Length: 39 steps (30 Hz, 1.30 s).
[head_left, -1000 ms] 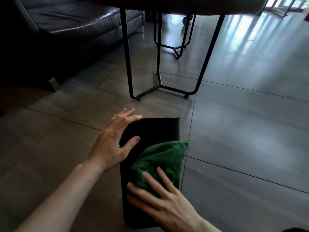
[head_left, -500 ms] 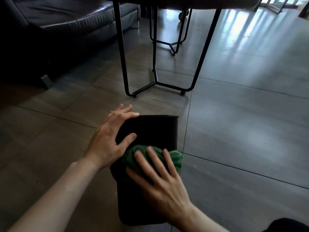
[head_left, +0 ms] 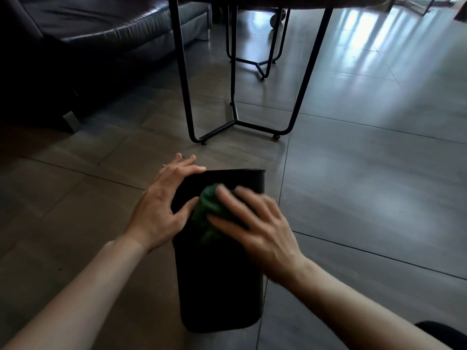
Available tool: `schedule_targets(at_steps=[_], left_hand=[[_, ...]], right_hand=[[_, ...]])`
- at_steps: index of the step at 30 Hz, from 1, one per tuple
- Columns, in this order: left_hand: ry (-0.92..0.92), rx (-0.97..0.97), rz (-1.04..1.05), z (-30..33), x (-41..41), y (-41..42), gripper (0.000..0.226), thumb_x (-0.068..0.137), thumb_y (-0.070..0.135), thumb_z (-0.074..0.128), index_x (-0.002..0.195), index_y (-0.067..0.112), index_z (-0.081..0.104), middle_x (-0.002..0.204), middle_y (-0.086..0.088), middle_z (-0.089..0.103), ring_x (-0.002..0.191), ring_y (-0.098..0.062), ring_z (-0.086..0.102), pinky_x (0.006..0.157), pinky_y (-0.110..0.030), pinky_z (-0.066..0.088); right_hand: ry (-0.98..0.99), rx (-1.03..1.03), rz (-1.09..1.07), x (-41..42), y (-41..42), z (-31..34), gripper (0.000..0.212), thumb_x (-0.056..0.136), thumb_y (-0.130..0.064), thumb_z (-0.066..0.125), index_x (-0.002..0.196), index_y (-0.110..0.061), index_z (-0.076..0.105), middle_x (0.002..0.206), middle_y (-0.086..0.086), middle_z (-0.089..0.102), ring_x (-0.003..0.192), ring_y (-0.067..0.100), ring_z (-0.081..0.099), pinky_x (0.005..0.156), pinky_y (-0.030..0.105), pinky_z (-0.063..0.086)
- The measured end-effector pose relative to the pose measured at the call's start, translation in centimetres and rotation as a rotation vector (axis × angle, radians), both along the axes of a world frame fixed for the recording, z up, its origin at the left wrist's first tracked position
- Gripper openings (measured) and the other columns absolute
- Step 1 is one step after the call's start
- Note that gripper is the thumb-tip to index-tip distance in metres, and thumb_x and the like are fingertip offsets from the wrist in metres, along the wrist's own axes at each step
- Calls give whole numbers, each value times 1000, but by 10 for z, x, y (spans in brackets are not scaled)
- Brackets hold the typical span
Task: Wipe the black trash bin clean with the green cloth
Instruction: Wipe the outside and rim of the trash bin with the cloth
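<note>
green cloth (head_left: 211, 207) farther up bin (head_left: 222, 286)

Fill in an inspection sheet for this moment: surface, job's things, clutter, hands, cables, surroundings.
Surface: grey tiled floor, glossy.
Job's things: black trash bin lying on its side on the floor; green cloth bunched on its upper side.
Clutter: nothing seen.
Hands: left hand rests on the bin's left edge, fingers straight; right hand presses the cloth, blurred.
Cables: nothing seen.
Surroundings: table with black metal legs beyond the bin; dark sofa far left.
</note>
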<state>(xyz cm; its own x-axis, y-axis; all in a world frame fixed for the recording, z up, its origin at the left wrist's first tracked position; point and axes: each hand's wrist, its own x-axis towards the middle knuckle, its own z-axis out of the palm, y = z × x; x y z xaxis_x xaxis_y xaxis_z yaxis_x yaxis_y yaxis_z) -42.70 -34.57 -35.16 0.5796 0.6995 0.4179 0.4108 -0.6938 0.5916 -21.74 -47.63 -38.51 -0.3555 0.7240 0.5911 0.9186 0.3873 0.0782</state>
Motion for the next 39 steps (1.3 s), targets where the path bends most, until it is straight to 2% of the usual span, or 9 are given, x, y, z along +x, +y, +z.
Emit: schedule_targets(at_steps=[5,9,13,17,23,28,33,37,39], left_hand=[[-1,-9,13,-1,-1,1,53,87,29,65,137,40,50,156,16,41,152,-6,23,125,-46,20],[-1,-24,18,1,-1,0,52,87,31,66,135,41,50,155,17,42,152,-3,23,125,-42,18],[-6,-26,5,0,-1,-2,53,86,30,67,136,39,51,155,16,42,152,-4,23,125,-43,18],[-6,-36,14,2,-1,-1,53,86,29,67,136,39,51,155,16,43,152,-4,23,126,-40,17],[0,-43,12,2,-1,1,53,90,19,67,135,39,50,156,16,41,153,-6,22,125,-36,15],[-14,-36,9,3,-2,1,48,89,24,64,135,37,53,154,15,44,152,-5,23,125,-35,16],[-19,-47,-16,4,-2,-3,49,88,26,64,134,39,53,154,17,43,152,-4,22,124,-35,16],[-26,-49,-12,3,-3,-2,50,88,25,64,134,39,52,154,17,44,152,-4,23,125,-37,17],[-17,-49,-4,3,-3,-1,50,88,25,65,135,39,52,154,16,44,152,-6,23,125,-42,18]], right_hand=[[151,48,-101,-24,5,-2,34,103,-22,59,136,-26,63,159,9,43,134,38,51,114,51,38],[-185,-61,206,-34,-56,-66,28,107,-24,51,134,-30,60,165,6,34,134,33,53,119,52,36],[-583,-124,307,-29,-87,-96,46,105,-25,44,151,-25,38,167,7,16,137,24,43,121,50,30],[-244,-98,290,-18,-45,-50,22,106,-24,54,125,-32,62,160,9,41,124,34,55,98,46,49],[208,75,-147,-11,31,24,32,94,-20,68,125,-25,70,154,8,50,126,36,50,101,48,44],[-36,18,67,-25,-22,-38,31,102,-23,62,133,-27,62,163,10,38,138,40,48,117,56,36],[-596,-120,289,-24,-81,-92,40,109,-33,41,149,-28,44,170,3,20,146,32,37,122,52,20],[-316,-104,310,-9,-48,-50,20,108,-26,53,121,-34,66,162,7,38,145,35,42,116,49,38],[-97,-32,190,1,-18,-18,23,105,-22,59,125,-30,67,159,10,43,144,36,44,108,51,45]])
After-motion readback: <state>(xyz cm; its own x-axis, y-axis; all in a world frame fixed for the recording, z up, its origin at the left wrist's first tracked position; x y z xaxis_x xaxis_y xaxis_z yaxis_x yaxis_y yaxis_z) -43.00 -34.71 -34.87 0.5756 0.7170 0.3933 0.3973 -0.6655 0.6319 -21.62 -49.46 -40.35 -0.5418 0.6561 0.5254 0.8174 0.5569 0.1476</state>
